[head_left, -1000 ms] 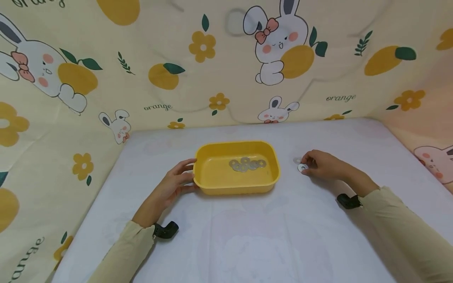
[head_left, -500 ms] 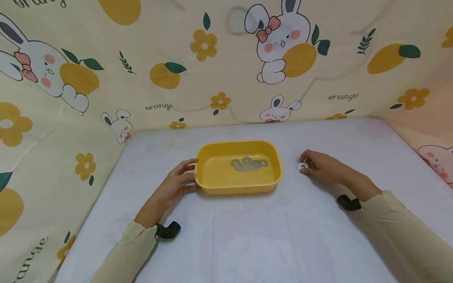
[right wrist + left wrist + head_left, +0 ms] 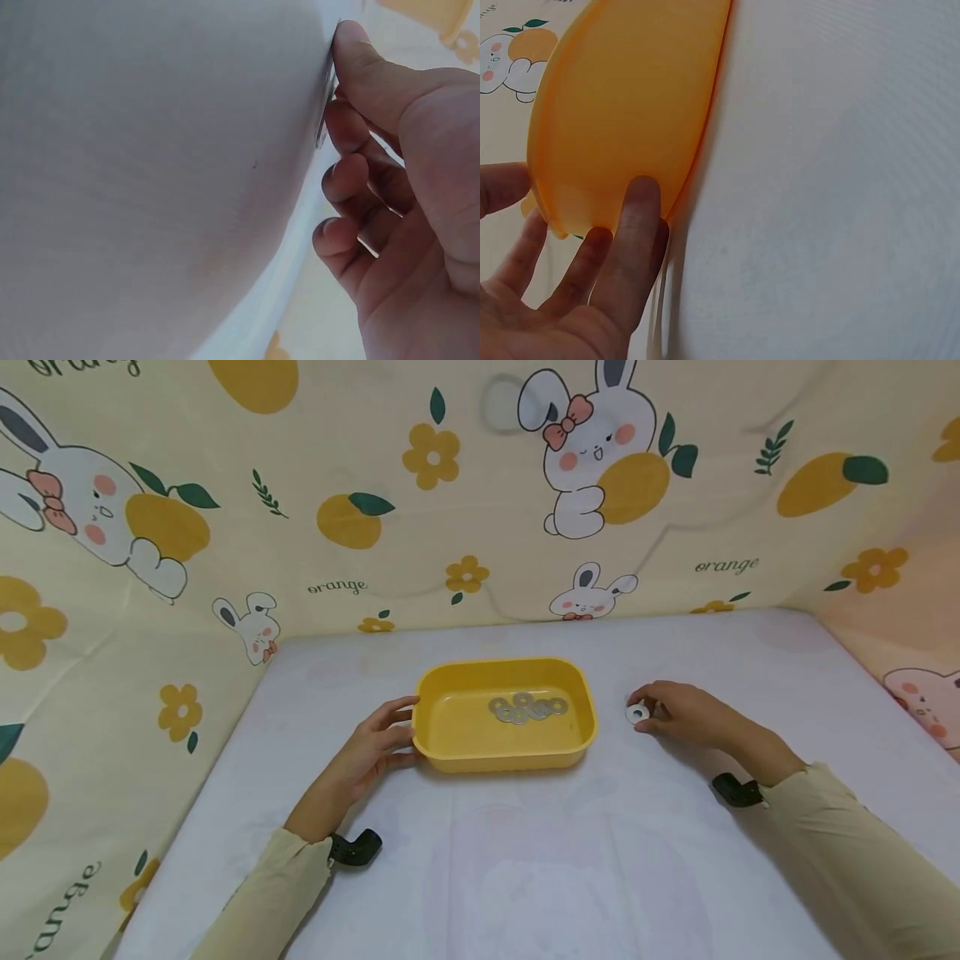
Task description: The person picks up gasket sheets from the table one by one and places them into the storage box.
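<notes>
A shallow yellow plastic tray [image 3: 480,757] stands on the white-covered table. Several flat metal washers [image 3: 519,716] lie in its right half, some overlapping. My left hand [image 3: 371,745] rests with spread fingers against the tray's left end; the left wrist view shows the fingertips touching the yellow wall [image 3: 630,97]. To the right of the tray, my right hand [image 3: 686,714] pinches a washer [image 3: 634,715] at the table surface between thumb and fingers. Seen edge-on in the right wrist view, the thin metal [image 3: 324,112] lies at the thumb tip; whether it is one washer or a stack I cannot tell.
White cloth [image 3: 525,860] covers the table. A patterned curtain [image 3: 480,527] with rabbits and oranges hangs behind and at both sides. Each wrist carries a small black device, one by the left sleeve [image 3: 255,893] and one by the right sleeve [image 3: 847,827].
The right fingers have closed in on the washers and shifted slightly left. Two overlapping washers showed there before; now one outline shows. The left hand and tray stay in place.
</notes>
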{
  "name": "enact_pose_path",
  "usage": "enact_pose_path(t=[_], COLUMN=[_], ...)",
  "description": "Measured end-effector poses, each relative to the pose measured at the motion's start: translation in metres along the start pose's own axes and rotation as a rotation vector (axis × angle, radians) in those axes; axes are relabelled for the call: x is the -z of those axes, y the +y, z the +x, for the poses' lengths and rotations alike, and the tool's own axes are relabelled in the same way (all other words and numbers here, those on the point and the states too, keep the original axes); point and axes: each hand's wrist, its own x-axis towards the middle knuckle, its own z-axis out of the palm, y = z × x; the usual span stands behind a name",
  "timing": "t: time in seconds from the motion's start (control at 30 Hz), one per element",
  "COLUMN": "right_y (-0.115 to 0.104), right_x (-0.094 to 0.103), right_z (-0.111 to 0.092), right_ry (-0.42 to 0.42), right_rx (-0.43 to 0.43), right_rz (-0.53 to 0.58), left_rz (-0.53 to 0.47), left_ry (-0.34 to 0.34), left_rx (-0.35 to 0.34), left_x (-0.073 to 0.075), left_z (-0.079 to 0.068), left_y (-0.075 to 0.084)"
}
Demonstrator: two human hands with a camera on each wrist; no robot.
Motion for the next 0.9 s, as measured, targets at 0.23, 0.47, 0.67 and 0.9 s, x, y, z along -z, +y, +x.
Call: enact_pose_path(t=[0.23, 0.47, 0.67, 0.9], right_y=[-0.0036, -0.0052, -0.0076, -0.0098], right_x=[0.0003, 0.0011, 0.004, 0.0051], right_z=[0.001, 0.0014, 0.0012, 0.0007], right_ry=[0.02, 0.012, 0.038, 0.062], right_rx=[-0.02, -0.043, -0.02, 0.008], right_rz=[-0.085, -0.083, -0.042, -0.022], left_rz=[0.0, 0.007, -0.003, 0.003], left_ry=[0.008, 0.007, -0.005, -0.014], left_rx=[0.014, 0.018, 0.011, 0.008], left_x=[-0.0004, -0.0001, 0.0009, 0.0026], left_z=[-0.0004, -0.0006, -0.0006, 0.0009], left_y=[0.0025, 0.0038, 0.0053, 0.0055])
